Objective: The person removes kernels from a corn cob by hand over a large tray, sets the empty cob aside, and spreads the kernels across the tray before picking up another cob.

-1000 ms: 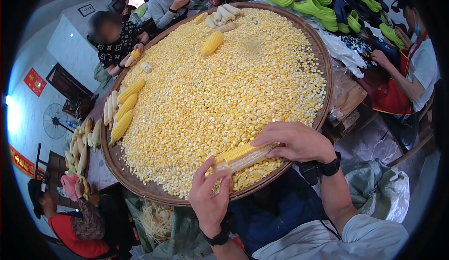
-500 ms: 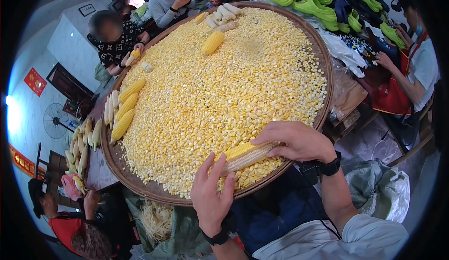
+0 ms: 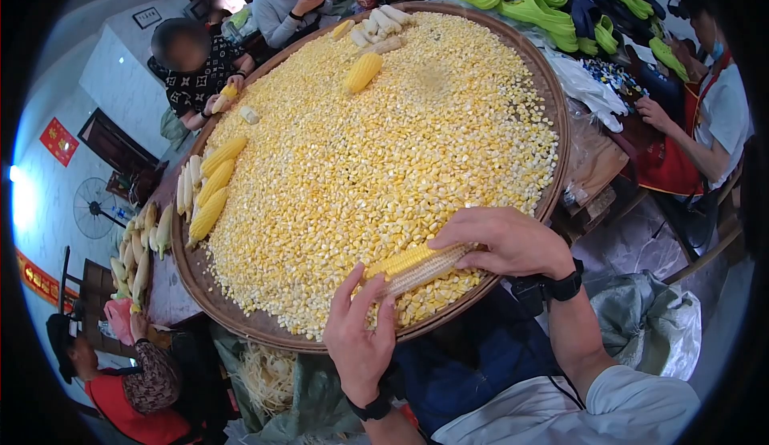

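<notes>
A partly shelled corn cob [image 3: 420, 273] is held over the near edge of a big round tray [image 3: 188, 285] full of loose yellow kernels [image 3: 352, 181]. Yellow rows remain on its upper side, while the side facing me is stripped pale. My right hand [image 3: 509, 241] grips the right end, thumb below and fingers over the top. At the left end is my left hand [image 3: 360, 333], its fingers curved around the tip and partly spread. Both wrists wear dark bands.
Unshelled yellow cobs [image 3: 215, 181] and stripped white cobs [image 3: 186, 189] lie at the tray's left rim, more bare cobs [image 3: 388, 20] at the far rim. Husked corn [image 3: 136, 253] is piled left. Green clogs [image 3: 545, 20] are heaped at back right. Several people sit around.
My left hand has shifted very slightly to the left along the cob; my right hand keeps its grip. At lower left, a person in red has leaned and moved an arm toward the corn pile.
</notes>
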{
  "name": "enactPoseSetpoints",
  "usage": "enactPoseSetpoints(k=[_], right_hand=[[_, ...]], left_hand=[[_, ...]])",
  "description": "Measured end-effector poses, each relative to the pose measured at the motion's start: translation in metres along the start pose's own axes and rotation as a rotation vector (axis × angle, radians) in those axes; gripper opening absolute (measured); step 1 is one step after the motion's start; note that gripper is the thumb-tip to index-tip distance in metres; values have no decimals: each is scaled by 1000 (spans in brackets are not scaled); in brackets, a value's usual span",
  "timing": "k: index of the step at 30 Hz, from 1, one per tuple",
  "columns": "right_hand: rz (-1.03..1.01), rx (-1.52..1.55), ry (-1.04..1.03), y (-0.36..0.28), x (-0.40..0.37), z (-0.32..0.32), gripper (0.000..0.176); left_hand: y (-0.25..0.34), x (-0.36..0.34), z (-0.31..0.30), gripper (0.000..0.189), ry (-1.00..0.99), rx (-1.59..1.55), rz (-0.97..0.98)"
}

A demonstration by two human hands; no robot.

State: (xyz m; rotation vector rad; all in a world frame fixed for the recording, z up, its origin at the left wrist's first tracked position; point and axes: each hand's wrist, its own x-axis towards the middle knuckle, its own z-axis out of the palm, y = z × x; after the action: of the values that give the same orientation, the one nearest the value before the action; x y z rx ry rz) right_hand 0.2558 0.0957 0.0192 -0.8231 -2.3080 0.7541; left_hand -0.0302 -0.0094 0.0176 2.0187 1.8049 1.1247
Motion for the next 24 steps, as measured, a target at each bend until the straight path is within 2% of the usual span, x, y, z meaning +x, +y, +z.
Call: enactPoseSetpoints(k=[15, 21, 24], right_hand=[[2, 4, 12, -3, 0, -1, 50], [8, 3, 8, -3, 1, 0, 49], [8, 4, 5, -2, 1, 0, 50]], left_hand=[[-6, -1, -2, 27, -31, -32, 42], [1, 4, -1, 41, -13, -7, 33], [-5, 5, -1, 46, -86, 90, 95]])
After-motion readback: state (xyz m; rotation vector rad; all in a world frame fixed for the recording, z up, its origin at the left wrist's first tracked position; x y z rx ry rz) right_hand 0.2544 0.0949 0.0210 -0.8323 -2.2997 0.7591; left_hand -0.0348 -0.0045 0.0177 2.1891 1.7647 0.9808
